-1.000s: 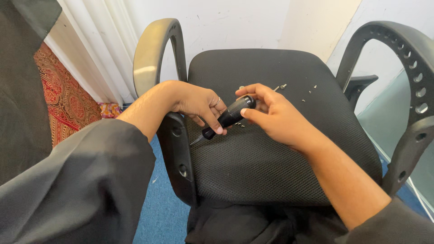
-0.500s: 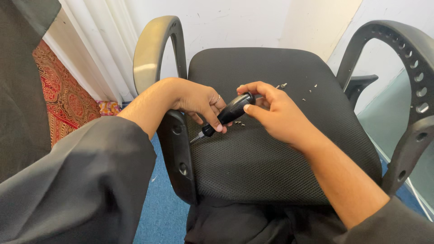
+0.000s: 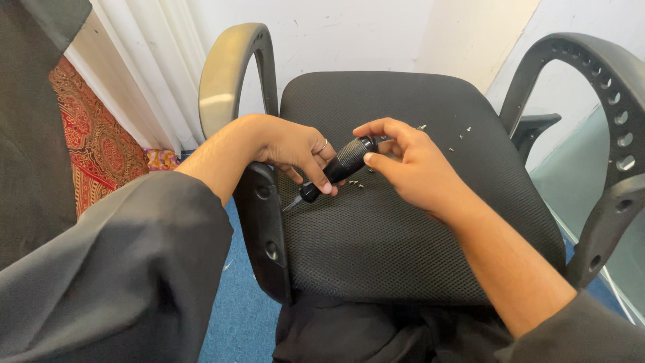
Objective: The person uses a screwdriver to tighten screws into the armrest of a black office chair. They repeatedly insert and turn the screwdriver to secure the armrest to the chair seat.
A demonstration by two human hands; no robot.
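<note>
Both hands on the black screwdriver [image 3: 338, 166] over the near-left of the chair seat [image 3: 403, 235]: left hand [image 3: 295, 149] clamped round the tip end, right hand [image 3: 410, 165] pinching the handle's far end, loose screws [image 3: 356, 183] just beneath, looks like bit-fitting, so steady alignment matters.

white wall [image 3: 349, 33], pale curtain [image 3: 144, 87], blue carpet floor [image 3: 242, 323], red patterned rug [image 3: 94, 148]
</note>
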